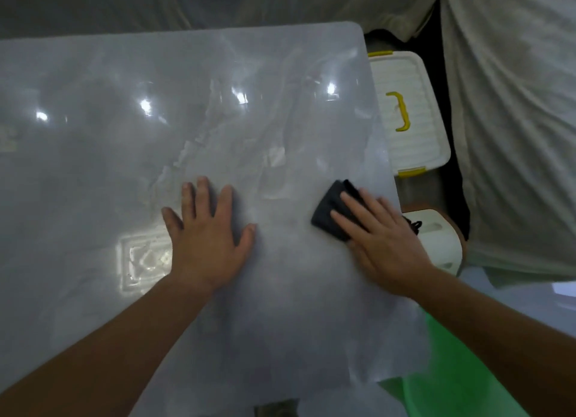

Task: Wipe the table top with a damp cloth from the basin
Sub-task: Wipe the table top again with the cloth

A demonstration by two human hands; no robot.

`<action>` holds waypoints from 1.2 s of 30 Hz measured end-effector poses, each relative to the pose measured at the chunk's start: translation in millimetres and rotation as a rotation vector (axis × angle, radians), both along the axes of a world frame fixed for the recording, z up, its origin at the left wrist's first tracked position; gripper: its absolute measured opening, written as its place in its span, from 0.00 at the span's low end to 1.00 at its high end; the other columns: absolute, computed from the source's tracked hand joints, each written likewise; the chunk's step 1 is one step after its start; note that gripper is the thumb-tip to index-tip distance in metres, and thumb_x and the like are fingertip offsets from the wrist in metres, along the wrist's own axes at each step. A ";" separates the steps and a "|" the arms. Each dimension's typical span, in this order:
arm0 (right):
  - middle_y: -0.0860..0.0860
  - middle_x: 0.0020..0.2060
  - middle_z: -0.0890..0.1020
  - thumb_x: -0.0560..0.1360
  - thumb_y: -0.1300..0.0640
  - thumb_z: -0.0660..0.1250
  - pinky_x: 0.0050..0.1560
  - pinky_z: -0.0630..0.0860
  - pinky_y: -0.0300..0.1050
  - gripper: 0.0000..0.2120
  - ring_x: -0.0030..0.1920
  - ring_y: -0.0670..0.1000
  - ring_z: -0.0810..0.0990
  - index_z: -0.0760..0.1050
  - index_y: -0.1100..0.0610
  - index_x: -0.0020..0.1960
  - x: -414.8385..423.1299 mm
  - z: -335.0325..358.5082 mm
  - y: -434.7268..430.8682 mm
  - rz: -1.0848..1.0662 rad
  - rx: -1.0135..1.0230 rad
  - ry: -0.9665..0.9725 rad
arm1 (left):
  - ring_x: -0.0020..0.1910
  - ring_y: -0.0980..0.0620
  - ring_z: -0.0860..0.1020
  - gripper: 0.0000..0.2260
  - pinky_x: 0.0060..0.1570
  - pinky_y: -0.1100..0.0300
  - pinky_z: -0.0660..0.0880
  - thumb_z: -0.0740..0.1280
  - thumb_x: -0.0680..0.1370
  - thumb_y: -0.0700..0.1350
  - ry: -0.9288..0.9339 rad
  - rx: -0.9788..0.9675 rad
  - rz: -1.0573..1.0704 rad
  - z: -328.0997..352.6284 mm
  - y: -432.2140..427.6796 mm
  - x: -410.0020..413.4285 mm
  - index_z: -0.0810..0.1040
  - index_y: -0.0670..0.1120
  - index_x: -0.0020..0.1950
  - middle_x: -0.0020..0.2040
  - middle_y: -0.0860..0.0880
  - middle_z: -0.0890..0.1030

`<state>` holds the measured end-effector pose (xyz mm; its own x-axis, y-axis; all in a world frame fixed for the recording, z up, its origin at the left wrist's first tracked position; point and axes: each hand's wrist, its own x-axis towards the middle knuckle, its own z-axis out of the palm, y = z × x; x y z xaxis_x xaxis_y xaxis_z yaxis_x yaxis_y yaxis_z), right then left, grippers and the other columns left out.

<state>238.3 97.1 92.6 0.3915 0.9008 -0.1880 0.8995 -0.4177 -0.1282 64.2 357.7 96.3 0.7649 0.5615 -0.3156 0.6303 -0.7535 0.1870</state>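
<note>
Surface (93,167): glossy grey, rounded far-right corner, light glare and wet streaks across the middle. Your left hand (207,239) lies flat on it, fingers spread. Dark folded cloth (330,210) sits on it near the right edge, with your right hand (383,242) pressing it down, fingers straight.
</note>
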 end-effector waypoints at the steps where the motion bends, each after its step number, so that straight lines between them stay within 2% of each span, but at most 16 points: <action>1: 0.53 0.81 0.58 0.81 0.48 0.53 0.76 0.58 0.64 0.27 0.81 0.60 0.53 0.59 0.47 0.80 7.2 -1.5 15.6 -0.142 0.017 -0.012 | 0.80 0.38 0.48 0.32 0.72 0.30 0.50 0.58 0.78 0.63 -0.032 0.001 -0.021 0.0 0.8 -5.8 0.59 0.49 0.78 0.81 0.38 0.52; 3: 0.53 0.81 0.55 0.82 0.47 0.49 0.78 0.53 0.64 0.28 0.81 0.61 0.51 0.55 0.48 0.81 10.6 -4.7 58.0 -0.483 0.055 -0.025 | 0.79 0.38 0.52 0.32 0.72 0.31 0.52 0.57 0.77 0.62 -0.064 0.001 -0.058 0.5 -3.0 -22.3 0.63 0.47 0.76 0.79 0.37 0.57; 5: 0.54 0.82 0.54 0.82 0.47 0.48 0.78 0.51 0.64 0.28 0.80 0.63 0.50 0.54 0.49 0.81 -17.3 -7.0 92.5 -0.607 0.065 -0.052 | 0.79 0.38 0.52 0.32 0.72 0.31 0.52 0.56 0.76 0.62 -0.052 0.009 -0.074 0.3 -8.7 -44.4 0.65 0.47 0.76 0.79 0.37 0.58; 6: 0.54 0.82 0.54 0.82 0.47 0.48 0.78 0.52 0.64 0.28 0.80 0.63 0.50 0.54 0.49 0.81 -41.5 -8.6 99.2 -0.518 0.064 -0.049 | 0.79 0.38 0.52 0.31 0.71 0.31 0.52 0.55 0.77 0.63 -0.028 0.016 -0.081 0.7 -10.8 -58.7 0.65 0.48 0.76 0.79 0.37 0.57; 9: 0.53 0.81 0.56 0.83 0.46 0.50 0.78 0.52 0.62 0.26 0.81 0.61 0.52 0.56 0.48 0.81 -102.1 -7.6 83.0 0.029 0.015 -0.017 | 0.80 0.37 0.50 0.31 0.69 0.28 0.52 0.50 0.78 0.63 0.043 0.038 -0.067 2.8 -1.3 -103.5 0.62 0.49 0.78 0.80 0.38 0.56; 11: 0.53 0.80 0.59 0.82 0.47 0.51 0.77 0.56 0.63 0.26 0.80 0.61 0.55 0.60 0.48 0.79 -88.1 -6.7 72.2 0.148 0.015 -0.009 | 0.80 0.36 0.51 0.32 0.68 0.26 0.54 0.49 0.79 0.63 0.082 0.047 -0.088 2.6 4.3 -125.2 0.61 0.48 0.79 0.81 0.39 0.55; 13: 0.55 0.80 0.60 0.81 0.47 0.51 0.75 0.60 0.67 0.27 0.79 0.62 0.57 0.60 0.49 0.80 -62.0 -9.1 85.1 -0.101 0.018 -0.051 | 0.80 0.38 0.50 0.32 0.69 0.27 0.53 0.49 0.79 0.63 0.073 0.041 -0.103 3.0 12.4 -142.6 0.60 0.47 0.79 0.81 0.39 0.54; 15: 0.56 0.81 0.56 0.80 0.46 0.48 0.76 0.55 0.66 0.29 0.80 0.64 0.53 0.57 0.50 0.81 -49.8 -8.3 119.1 -0.509 0.041 -0.051 | 0.80 0.39 0.49 0.32 0.71 0.28 0.52 0.49 0.79 0.62 0.036 0.029 -0.059 4.2 27.1 -154.6 0.61 0.46 0.79 0.81 0.39 0.54; 17: 0.56 0.81 0.54 0.80 0.46 0.47 0.78 0.51 0.65 0.30 0.80 0.65 0.51 0.54 0.51 0.81 -87.6 -7.1 171.6 -0.651 0.073 -0.032 | 0.81 0.40 0.46 0.32 0.73 0.30 0.48 0.49 0.79 0.62 0.018 0.030 0.015 5.3 52.5 -172.4 0.60 0.47 0.79 0.81 0.39 0.52; 18: 0.57 0.81 0.54 0.80 0.47 0.48 0.77 0.53 0.66 0.30 0.80 0.65 0.51 0.55 0.51 0.81 -117.5 -7.8 191.3 -0.579 0.087 -0.042 | 0.81 0.41 0.44 0.33 0.73 0.31 0.45 0.48 0.78 0.62 0.026 0.026 0.046 5.5 63.6 -179.4 0.57 0.47 0.80 0.82 0.40 0.50; 21: 0.55 0.81 0.58 0.80 0.49 0.53 0.77 0.56 0.65 0.29 0.80 0.64 0.54 0.59 0.50 0.80 -229.0 -4.6 221.1 -0.080 0.066 -0.002 | 0.80 0.40 0.42 0.33 0.73 0.31 0.43 0.46 0.78 0.61 0.051 0.050 0.140 5.0 100.9 -213.7 0.55 0.47 0.80 0.81 0.39 0.48; 24: 0.53 0.80 0.59 0.80 0.49 0.55 0.78 0.55 0.63 0.28 0.80 0.61 0.55 0.61 0.48 0.79 -247.0 0.1 233.0 0.193 0.012 0.051 | 0.80 0.39 0.45 0.32 0.72 0.29 0.46 0.50 0.79 0.61 0.064 0.058 0.163 1.5 133.1 -251.6 0.58 0.47 0.79 0.81 0.37 0.52; 26: 0.53 0.80 0.59 0.80 0.48 0.53 0.77 0.55 0.63 0.27 0.80 0.61 0.56 0.61 0.47 0.79 -206.6 -2.6 250.8 0.161 0.006 0.020 | 0.80 0.38 0.48 0.31 0.72 0.29 0.49 0.51 0.79 0.61 0.054 0.046 0.117 0.3 138.8 -263.2 0.59 0.48 0.79 0.81 0.38 0.53; 31: 0.55 0.82 0.52 0.83 0.48 0.49 0.79 0.48 0.63 0.28 0.80 0.64 0.49 0.52 0.50 0.82 -159.1 -9.1 389.8 -0.399 0.105 -0.015 | 0.80 0.39 0.52 0.30 0.72 0.30 0.51 0.52 0.80 0.61 -0.019 0.051 0.120 -1.6 144.2 -269.1 0.60 0.51 0.79 0.81 0.40 0.57; 33: 0.56 0.81 0.54 0.83 0.49 0.50 0.78 0.51 0.64 0.28 0.80 0.65 0.51 0.54 0.51 0.81 -187.1 -12.0 427.8 -0.302 0.124 -0.036 | 0.80 0.42 0.53 0.29 0.72 0.32 0.53 0.50 0.80 0.61 -0.055 0.032 0.138 -2.6 147.5 -269.7 0.61 0.51 0.79 0.81 0.43 0.58; 36: 0.55 0.80 0.59 0.81 0.48 0.51 0.77 0.55 0.62 0.27 0.79 0.63 0.55 0.59 0.50 0.80 -254.6 -16.4 413.5 0.126 0.121 -0.041 | 0.81 0.48 0.50 0.28 0.73 0.35 0.52 0.50 0.80 0.59 -0.089 -0.025 0.149 -3.4 155.7 -281.1 0.62 0.50 0.78 0.82 0.47 0.55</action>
<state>-16.3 510.6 76.2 0.2795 0.9581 -0.0618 0.9491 -0.2855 -0.1328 -216.9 513.4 93.0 0.6994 0.6636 -0.2654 0.7147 -0.6475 0.2646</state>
